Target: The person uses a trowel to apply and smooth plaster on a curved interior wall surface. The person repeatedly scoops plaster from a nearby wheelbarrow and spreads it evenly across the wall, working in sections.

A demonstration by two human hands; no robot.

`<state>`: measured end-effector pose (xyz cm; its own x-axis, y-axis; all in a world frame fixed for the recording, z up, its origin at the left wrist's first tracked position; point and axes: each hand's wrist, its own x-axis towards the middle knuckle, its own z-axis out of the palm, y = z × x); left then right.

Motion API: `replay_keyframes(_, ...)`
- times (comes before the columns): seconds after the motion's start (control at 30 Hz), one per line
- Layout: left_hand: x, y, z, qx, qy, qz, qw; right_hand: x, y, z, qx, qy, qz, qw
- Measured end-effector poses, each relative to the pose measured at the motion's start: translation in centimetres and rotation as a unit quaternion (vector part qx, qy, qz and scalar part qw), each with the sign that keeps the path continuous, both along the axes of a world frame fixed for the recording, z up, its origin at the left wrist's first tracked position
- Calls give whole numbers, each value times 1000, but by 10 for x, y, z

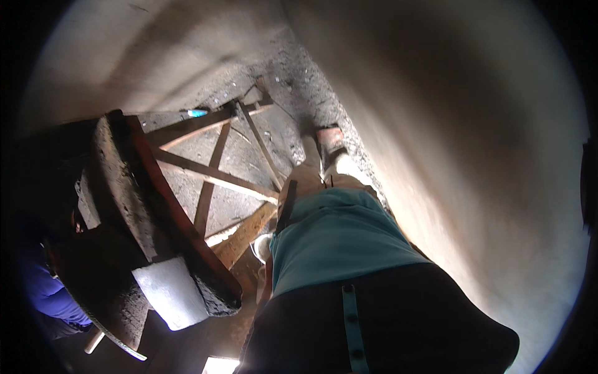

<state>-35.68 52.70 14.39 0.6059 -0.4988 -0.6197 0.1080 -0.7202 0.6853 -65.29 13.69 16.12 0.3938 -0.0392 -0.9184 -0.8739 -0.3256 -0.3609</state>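
At the left side of my body a narrow skin-toned strip (265,280) shows, which looks like part of my left arm. The fingers of my left hand cannot be made out. Just beyond that strip is a small white rounded thing (261,247), perhaps a container, partly hidden by my clothes. Whether my left hand touches it, I cannot tell. My right hand is out of the picture. I stand upright in a teal and black top (349,243), and my feet are on the rough ground.
A wooden frame of crossed beams (218,177) stands ahead to the left. Beside it is a dark, thick-edged bench (168,206) with a bright pale sheet (171,293) on it. A person's blue sleeve (53,290) shows at far left. A plain wall (436,156) runs close on my right.
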Motion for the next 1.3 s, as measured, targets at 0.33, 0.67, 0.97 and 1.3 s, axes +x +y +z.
replay_keyframes(0.33,-11,-2,3,-17,-20,13,1000,-10,17,6,10,-7,-2,1000)
replay_keyframes(0.67,-12,-4,2,-29,-53,18,998,-20,25,-4,4,-38,0,999)
replay_keyframes(0.97,-20,-1,0,-39,-61,19,997,-43,36,-6,-1,-47,-11,999)
replay_keyframes(1.3,-9,-1,11,-62,-23,-38,997,40,24,-9,110,-91,-226,964)
